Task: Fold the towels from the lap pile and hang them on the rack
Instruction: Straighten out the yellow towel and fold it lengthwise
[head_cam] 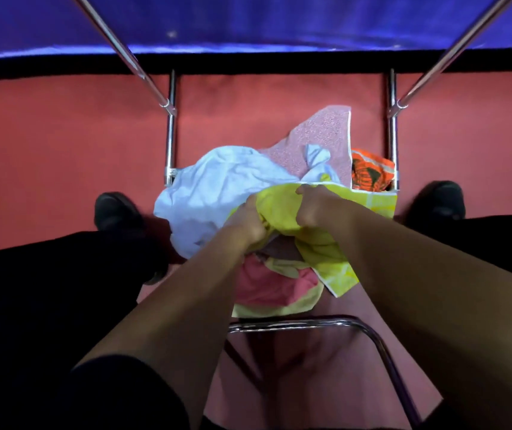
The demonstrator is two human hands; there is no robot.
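A pile of towels lies between my knees. On top is a yellow towel (319, 240); my left hand (247, 223) and my right hand (315, 206) both grip its bunched edge, close together. Around it lie a white towel (214, 187), a pale pink speckled towel (323, 135), an orange patterned towel (369, 170) and a coral pink towel (264, 287) underneath. The chrome rack (170, 135) stands just beyond the pile, with two upright posts and slanted rails rising toward me. No towel hangs on the rails that I can see.
A chrome curved bar (310, 322) runs below the pile near my seat. My black shoes (115, 212) and dark trouser legs flank the pile. The floor is red carpet (46, 144), and a blue cloth-covered surface (279, 20) spans the top.
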